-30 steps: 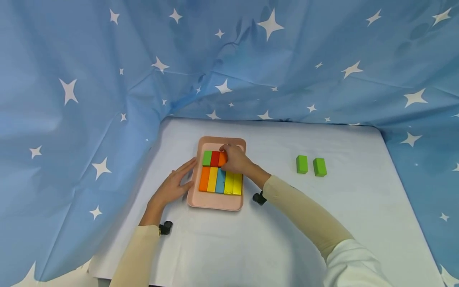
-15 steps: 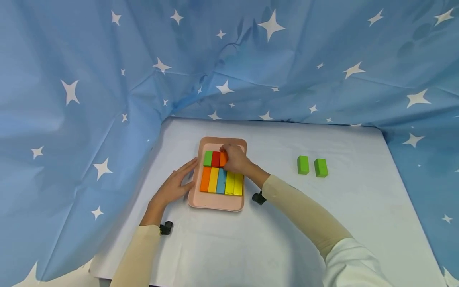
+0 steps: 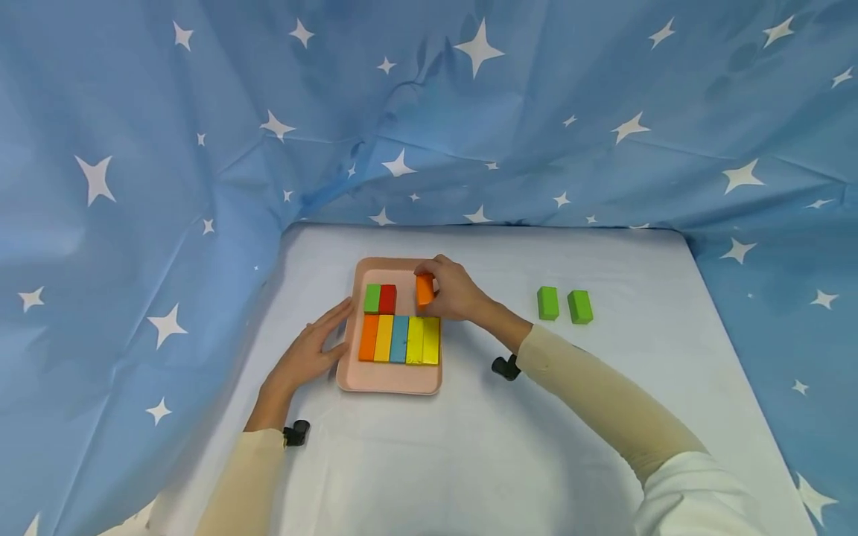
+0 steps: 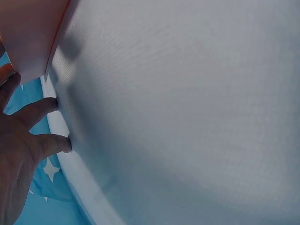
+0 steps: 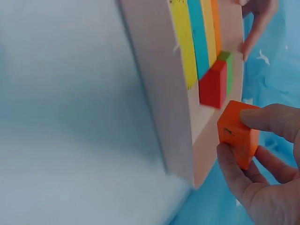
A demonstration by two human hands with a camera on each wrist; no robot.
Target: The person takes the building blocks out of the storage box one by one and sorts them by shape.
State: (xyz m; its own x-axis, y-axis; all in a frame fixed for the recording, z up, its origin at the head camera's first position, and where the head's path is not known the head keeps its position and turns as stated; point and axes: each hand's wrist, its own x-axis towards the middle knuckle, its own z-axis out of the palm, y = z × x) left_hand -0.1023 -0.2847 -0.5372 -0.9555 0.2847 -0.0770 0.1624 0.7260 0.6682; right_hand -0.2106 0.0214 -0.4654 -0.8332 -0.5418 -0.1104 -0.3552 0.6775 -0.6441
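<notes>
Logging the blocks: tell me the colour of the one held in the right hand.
Orange. The right hand pinches the orange block beside the pink tray; clearest in the right wrist view.

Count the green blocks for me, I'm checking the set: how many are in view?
3: one green block in the pink tray beside the red block, two green blocks on the table to the right. None seems hidden.

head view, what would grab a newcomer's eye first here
First the pink tray in the middle of the white table, with a bright row of long blocks in orange, yellow, blue and yellow-green. Next the right hand, pinching a small orange block over the tray's far right part, while the left hand rests against the tray's left rim. Two green blocks stand apart on the table to the right.
</notes>
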